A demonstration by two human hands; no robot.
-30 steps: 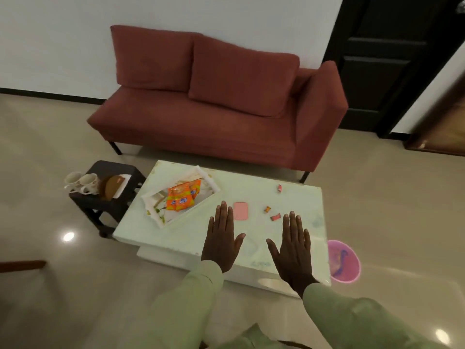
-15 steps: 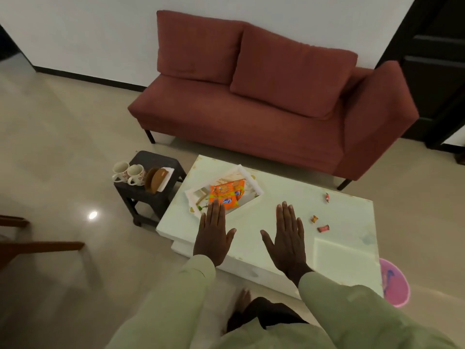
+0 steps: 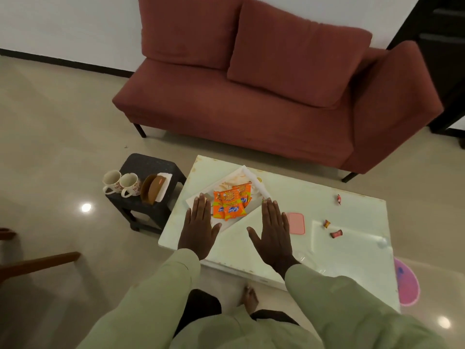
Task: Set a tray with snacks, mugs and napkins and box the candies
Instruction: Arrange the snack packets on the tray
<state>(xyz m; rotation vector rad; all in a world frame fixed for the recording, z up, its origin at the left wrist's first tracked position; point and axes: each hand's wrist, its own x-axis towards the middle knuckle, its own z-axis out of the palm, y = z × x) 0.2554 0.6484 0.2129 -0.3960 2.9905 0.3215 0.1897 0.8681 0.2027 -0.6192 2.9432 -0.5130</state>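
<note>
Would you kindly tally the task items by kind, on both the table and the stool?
Snack packets: 3, possibly more under the pile
Mugs: 2
Candies: 3
Pink box: 1
Tray: 1
Napkin holder: 1
Total: 11

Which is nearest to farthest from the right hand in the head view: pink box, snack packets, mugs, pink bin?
From the right hand:
1. Pink box, beside it on the table, away from the left hand.
2. Snack packets, on the tray toward the left hand.
3. Mugs and pink bin: both clearly farther, on opposite sides, too close to rank.
</note>
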